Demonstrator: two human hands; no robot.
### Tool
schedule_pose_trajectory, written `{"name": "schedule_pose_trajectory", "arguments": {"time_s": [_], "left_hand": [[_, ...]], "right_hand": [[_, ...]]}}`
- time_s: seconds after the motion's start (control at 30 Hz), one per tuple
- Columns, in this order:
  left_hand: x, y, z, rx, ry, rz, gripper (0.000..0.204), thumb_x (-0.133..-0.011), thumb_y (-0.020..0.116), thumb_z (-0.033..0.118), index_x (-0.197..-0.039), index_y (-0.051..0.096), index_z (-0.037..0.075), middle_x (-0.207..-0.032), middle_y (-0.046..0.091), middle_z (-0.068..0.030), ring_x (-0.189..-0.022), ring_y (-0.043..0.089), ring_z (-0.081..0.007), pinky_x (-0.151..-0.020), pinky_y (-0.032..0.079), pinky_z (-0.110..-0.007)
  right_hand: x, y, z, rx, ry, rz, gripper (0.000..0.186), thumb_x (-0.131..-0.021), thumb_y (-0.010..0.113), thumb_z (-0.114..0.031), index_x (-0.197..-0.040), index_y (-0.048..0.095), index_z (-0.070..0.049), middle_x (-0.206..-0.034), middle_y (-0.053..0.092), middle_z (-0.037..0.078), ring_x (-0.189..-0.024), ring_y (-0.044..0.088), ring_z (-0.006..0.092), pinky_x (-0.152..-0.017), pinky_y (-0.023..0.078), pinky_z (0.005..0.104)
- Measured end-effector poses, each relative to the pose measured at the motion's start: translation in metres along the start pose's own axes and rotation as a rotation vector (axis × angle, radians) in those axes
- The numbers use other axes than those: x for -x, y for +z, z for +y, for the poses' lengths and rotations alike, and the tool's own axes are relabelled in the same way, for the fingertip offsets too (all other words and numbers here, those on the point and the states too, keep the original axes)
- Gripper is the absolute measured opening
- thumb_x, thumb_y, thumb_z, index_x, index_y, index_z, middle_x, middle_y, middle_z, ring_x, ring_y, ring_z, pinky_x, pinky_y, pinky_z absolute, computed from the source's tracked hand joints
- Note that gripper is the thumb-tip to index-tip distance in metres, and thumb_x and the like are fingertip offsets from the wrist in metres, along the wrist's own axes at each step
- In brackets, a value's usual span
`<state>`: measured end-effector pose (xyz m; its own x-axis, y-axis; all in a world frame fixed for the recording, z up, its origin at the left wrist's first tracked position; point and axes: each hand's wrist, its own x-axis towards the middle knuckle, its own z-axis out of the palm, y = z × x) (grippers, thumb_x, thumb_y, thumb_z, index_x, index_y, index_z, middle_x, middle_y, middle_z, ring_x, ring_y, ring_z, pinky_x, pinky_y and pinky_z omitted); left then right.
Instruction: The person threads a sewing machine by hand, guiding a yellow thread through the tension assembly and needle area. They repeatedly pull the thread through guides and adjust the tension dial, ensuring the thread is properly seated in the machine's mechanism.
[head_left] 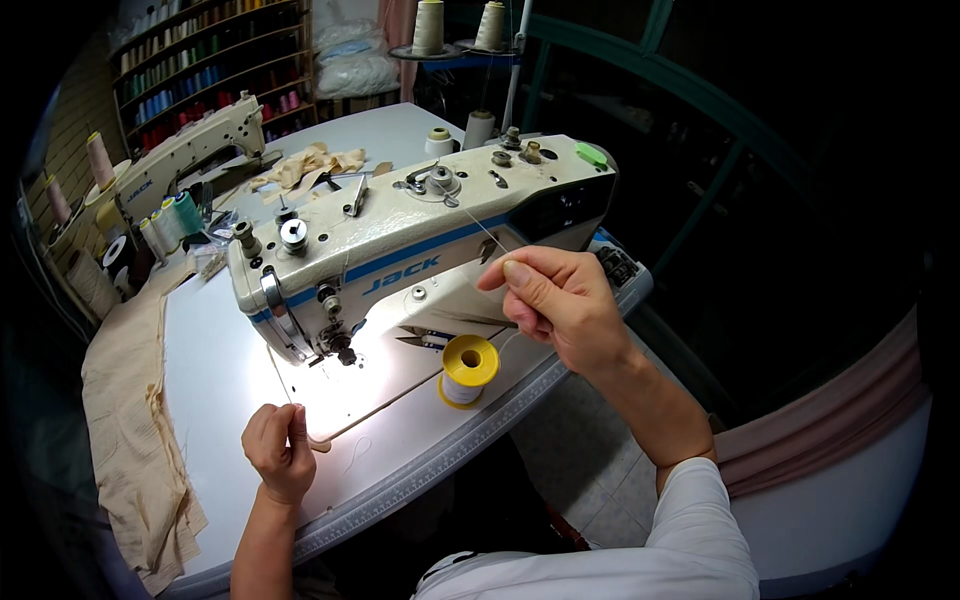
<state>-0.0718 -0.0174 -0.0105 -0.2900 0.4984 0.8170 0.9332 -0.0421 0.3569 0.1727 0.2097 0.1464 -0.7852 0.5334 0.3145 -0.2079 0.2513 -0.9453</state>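
Note:
A white industrial sewing machine (450, 245) with a blue stripe stands across the table, its lamp lighting the needle area. My right hand (560, 300) is raised in front of its arm, thumb and forefinger pinching a thin thread (485, 225). That thread runs up taut to the bobbin winder (440, 182) on the machine's top. My left hand (280, 450) is closed over the table's front left, near the lit bed; whatever its fingertips hold is too small to make out. Between the hands stands a spool with yellow ends (470, 365) and white thread, beside thread snips (425, 338).
Beige fabric (140, 430) hangs over the table's left edge. Behind are fabric scraps (310, 165), a second sewing machine (190, 155) and several thread cones (170, 222). Cream cones (428, 28) stand on a rack above. A measuring tape (400, 500) runs along the front edge.

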Motion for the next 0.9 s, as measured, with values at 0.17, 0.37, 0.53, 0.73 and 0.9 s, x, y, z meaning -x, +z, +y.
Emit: {"name": "schedule_pose_trajectory", "arguments": {"time_s": [0.17,0.37,0.53,0.73,0.9], "left_hand": [[-0.017,-0.016,0.030,-0.197,0.062,0.060,0.015,-0.083,0.068,-0.004,-0.098,0.068,-0.003,-0.104,0.056,-0.0206,-0.081,0.056,-0.0285,-0.066,0.045,-0.034],[-0.100,-0.035,0.131,-0.203,0.450,-0.064,0.026,-0.079,0.069,-0.006,-0.105,0.068,-0.001,-0.098,0.059,-0.0190,-0.077,0.055,-0.0308,-0.065,0.045,-0.037],[-0.230,0.045,0.125,-0.158,0.354,-0.349,0.037,-0.078,0.063,-0.012,-0.114,0.065,-0.003,-0.098,0.059,-0.0186,-0.086,0.063,-0.0329,-0.074,0.051,-0.042],[-0.261,0.087,0.093,-0.084,0.290,-0.511,0.023,-0.085,0.064,-0.009,-0.104,0.069,0.001,-0.098,0.061,-0.0134,-0.083,0.064,-0.0293,-0.075,0.051,-0.040],[-0.266,0.093,0.094,-0.004,0.173,-0.508,0.014,-0.084,0.065,-0.004,-0.097,0.070,-0.001,-0.095,0.064,-0.0156,-0.088,0.065,-0.0332,-0.077,0.050,-0.042]], "right_hand": [[0.002,-0.006,0.003,-0.023,0.021,-0.016,0.028,-0.105,0.049,-0.017,-0.107,0.068,0.003,-0.064,0.055,-0.002,-0.054,0.045,0.0021,-0.047,0.035,0.0173],[0.003,-0.011,0.005,-0.034,0.032,-0.020,0.028,-0.106,0.048,-0.016,-0.106,0.068,0.003,-0.064,0.055,-0.002,-0.055,0.046,0.0021,-0.048,0.035,0.0177],[-0.004,-0.014,0.011,-0.092,0.020,-0.033,0.028,-0.106,0.048,-0.016,-0.105,0.068,0.004,-0.065,0.055,-0.002,-0.056,0.046,0.0021,-0.049,0.036,0.0171],[-0.005,-0.016,0.010,-0.134,-0.026,-0.040,0.028,-0.106,0.048,-0.016,-0.104,0.067,0.004,-0.065,0.055,-0.002,-0.055,0.044,0.0021,-0.049,0.036,0.0173],[-0.012,-0.015,0.012,-0.148,-0.039,-0.020,0.028,-0.105,0.048,-0.016,-0.103,0.067,0.004,-0.064,0.054,-0.002,-0.054,0.043,0.0023,-0.048,0.035,0.0181]]}}
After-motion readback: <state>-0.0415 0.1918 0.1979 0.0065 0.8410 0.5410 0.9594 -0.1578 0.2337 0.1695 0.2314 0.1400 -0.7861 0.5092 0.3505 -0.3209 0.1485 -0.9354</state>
